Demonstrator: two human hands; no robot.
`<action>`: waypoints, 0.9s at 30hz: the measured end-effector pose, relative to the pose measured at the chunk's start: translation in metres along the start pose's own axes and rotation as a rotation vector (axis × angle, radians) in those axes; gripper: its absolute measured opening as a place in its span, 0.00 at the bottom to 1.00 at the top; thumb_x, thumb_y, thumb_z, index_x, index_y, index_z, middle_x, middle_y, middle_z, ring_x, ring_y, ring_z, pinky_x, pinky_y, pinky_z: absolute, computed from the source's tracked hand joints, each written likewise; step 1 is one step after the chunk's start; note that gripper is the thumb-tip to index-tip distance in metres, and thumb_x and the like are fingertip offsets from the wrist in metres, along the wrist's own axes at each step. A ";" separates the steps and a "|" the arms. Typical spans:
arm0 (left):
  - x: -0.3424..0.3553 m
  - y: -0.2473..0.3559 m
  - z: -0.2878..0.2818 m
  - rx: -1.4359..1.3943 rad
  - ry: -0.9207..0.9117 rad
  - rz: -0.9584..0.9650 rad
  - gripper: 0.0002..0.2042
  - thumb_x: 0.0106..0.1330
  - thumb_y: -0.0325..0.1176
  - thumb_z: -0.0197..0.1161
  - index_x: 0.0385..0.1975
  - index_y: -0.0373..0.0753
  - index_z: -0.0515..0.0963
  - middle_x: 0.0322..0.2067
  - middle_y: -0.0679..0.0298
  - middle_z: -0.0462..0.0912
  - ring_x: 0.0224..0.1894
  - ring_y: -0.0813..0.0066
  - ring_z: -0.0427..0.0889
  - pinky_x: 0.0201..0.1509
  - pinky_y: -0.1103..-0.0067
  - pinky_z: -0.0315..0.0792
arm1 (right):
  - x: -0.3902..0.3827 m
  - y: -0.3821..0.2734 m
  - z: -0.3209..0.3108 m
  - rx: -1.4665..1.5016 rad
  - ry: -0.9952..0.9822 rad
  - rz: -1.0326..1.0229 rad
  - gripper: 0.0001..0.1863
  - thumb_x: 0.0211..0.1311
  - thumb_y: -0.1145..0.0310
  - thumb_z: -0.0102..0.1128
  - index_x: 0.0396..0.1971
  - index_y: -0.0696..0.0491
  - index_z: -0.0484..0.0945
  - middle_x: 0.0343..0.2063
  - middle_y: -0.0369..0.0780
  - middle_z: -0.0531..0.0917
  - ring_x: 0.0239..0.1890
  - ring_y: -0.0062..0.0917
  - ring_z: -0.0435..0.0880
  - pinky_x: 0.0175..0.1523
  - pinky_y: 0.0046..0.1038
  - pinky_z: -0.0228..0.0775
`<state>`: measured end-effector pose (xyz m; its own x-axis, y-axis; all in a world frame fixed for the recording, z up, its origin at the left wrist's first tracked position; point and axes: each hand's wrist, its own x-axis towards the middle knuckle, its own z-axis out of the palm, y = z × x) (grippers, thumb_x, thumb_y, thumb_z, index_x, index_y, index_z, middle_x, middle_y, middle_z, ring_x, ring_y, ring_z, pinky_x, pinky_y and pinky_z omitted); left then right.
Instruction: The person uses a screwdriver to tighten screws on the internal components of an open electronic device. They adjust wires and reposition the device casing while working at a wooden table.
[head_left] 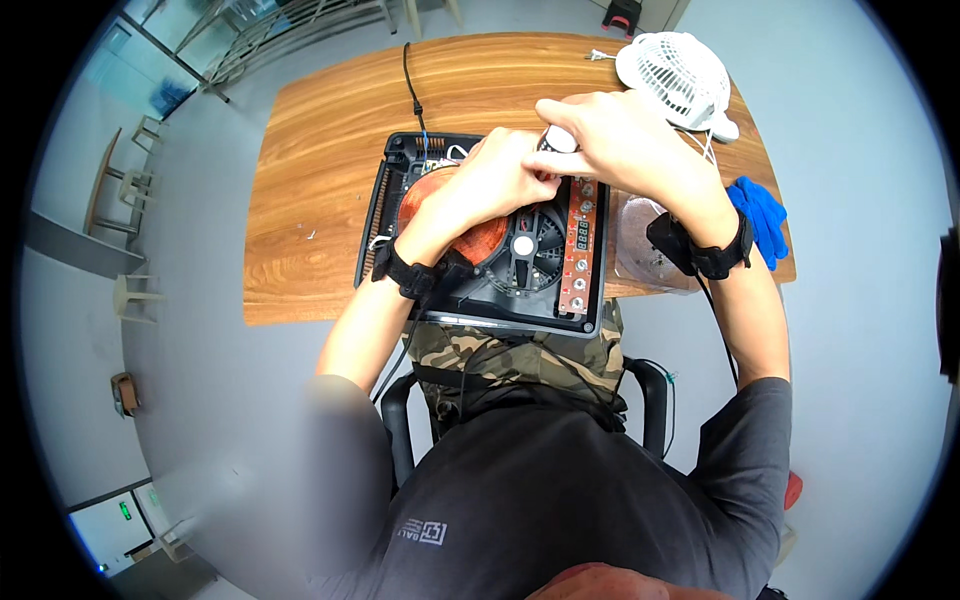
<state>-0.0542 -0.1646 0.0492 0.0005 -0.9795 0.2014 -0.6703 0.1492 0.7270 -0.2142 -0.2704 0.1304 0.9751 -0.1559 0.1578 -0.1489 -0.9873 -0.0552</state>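
The surface [310, 150] shows wood grain under a smooth, faintly glossy finish. The open casing [450, 305] is black plastic, with a coil [485, 243] that looks like copper. Its orange board [571, 250] carries metallic-looking buttons. At the surface's two o'clock, the white fan [680, 75] is smooth plastic; at three, the blue gloves [762, 215] are matt, rumpled cloth.

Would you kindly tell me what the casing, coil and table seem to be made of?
Casing: probably plastic, satin black, judging by its moulded-looking corners.
Coil: likely copper, slightly shiny, going by its orange-red colour.
Table: wood or laminate, lightly glossy; brown grain shows, but the look alone leaves it open.
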 end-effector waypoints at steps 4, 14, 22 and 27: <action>0.004 0.005 -0.001 -0.037 -0.005 -0.060 0.13 0.55 0.32 0.71 0.35 0.30 0.79 0.29 0.46 0.85 0.36 0.42 0.86 0.41 0.62 0.78 | -0.008 0.007 0.000 0.061 0.107 -0.130 0.21 0.66 0.51 0.60 0.49 0.52 0.79 0.36 0.45 0.85 0.37 0.44 0.87 0.41 0.44 0.78; 0.002 -0.003 0.004 -0.008 0.205 0.020 0.19 0.51 0.33 0.82 0.40 0.33 0.83 0.34 0.60 0.87 0.37 0.72 0.86 0.43 0.74 0.79 | 0.002 0.001 -0.002 0.025 0.025 0.073 0.25 0.69 0.44 0.57 0.36 0.55 0.84 0.22 0.47 0.86 0.30 0.44 0.88 0.38 0.41 0.79; -0.001 0.007 -0.007 -0.088 0.109 -0.100 0.15 0.55 0.35 0.77 0.32 0.31 0.80 0.21 0.61 0.79 0.24 0.75 0.78 0.34 0.74 0.74 | -0.011 0.010 0.002 0.129 0.117 -0.082 0.18 0.69 0.53 0.56 0.48 0.51 0.79 0.26 0.48 0.86 0.33 0.47 0.88 0.40 0.45 0.79; -0.003 0.009 -0.006 -0.100 0.102 -0.092 0.15 0.55 0.36 0.77 0.35 0.32 0.83 0.23 0.60 0.82 0.27 0.74 0.81 0.36 0.74 0.76 | 0.001 0.001 -0.002 0.125 -0.013 0.020 0.16 0.70 0.53 0.57 0.42 0.52 0.80 0.24 0.48 0.86 0.32 0.47 0.87 0.39 0.45 0.79</action>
<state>-0.0563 -0.1599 0.0590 0.1369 -0.9716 0.1928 -0.5865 0.0774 0.8063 -0.2141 -0.2715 0.1328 0.9743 -0.1741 0.1428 -0.1474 -0.9725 -0.1804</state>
